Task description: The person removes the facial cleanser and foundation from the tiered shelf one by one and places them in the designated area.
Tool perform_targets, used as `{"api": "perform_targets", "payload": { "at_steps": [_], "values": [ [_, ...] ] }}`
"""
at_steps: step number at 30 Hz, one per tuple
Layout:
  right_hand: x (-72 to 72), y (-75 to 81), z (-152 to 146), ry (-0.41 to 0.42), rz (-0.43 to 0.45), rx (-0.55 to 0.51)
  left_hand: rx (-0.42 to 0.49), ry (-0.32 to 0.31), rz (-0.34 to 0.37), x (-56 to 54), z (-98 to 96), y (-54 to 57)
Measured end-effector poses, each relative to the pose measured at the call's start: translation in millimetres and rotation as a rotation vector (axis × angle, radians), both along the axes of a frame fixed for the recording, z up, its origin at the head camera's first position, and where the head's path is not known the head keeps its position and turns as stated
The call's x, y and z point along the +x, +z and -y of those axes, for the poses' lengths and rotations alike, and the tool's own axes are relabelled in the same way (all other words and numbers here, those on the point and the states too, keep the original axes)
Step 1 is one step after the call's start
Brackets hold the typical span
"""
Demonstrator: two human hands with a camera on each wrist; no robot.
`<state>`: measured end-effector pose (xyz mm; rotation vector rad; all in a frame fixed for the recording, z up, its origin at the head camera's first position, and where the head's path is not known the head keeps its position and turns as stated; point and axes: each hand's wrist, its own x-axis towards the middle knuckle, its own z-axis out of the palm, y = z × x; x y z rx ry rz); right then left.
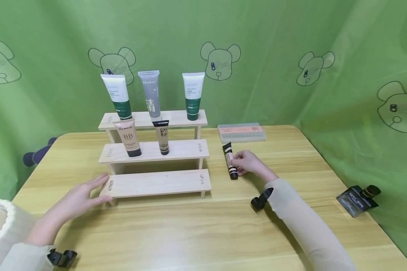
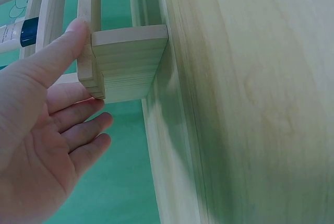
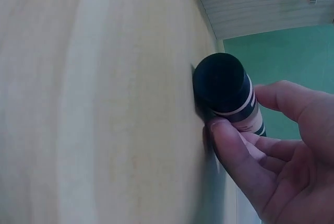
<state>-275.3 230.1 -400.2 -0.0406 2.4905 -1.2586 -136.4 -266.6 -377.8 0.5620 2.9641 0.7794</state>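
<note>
My right hand (image 1: 247, 162) pinches a small black-and-pink cosmetic tube (image 1: 228, 160) between thumb and fingers, right of the stand. In the right wrist view, its round black cap (image 3: 222, 83) faces the camera close over the tabletop. My left hand (image 1: 83, 195) holds the left end of the three-tier wooden display stand (image 1: 156, 183), thumb at the lowest board's front corner and fingers by its back corner. On the middle tier stand a pink BB cream tube (image 1: 128, 139) and a beige tube (image 1: 162, 139). The top tier bears two white-and-green tubes (image 1: 192, 96) and a grey tube (image 1: 151, 94).
Behind the right hand lies a clear plastic case (image 1: 241, 133) with a pink label. A dark bottle with a black cap (image 1: 356, 199) lies at the table's right edge. A white fabric basket (image 1: 11, 222) stands at the left front. Green curtain (image 1: 257, 22) hangs behind the table.
</note>
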Motion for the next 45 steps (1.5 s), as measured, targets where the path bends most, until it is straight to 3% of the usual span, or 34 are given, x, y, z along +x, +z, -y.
{"api": "perform_targets", "payload": {
  "at_steps": [13,30,37,45],
  "values": [
    [-0.9,6.8,2,0.012,0.024,0.037,-0.002,0.003,-0.002,0.9,0.4,-0.4],
    [-1.2,8.3,-5,0.034,0.031,0.001,-0.004,0.0,0.01,-0.1,1.5,0.3],
    [-0.1,21.5,-6,0.048,-0.063,-0.005,-0.009,-0.004,0.001,-1.0,1.7,-0.4],
    [3.0,56.5,11,0.117,-0.257,-0.015,-0.006,0.0,-0.001,-0.1,1.3,0.4]
  ]
}}
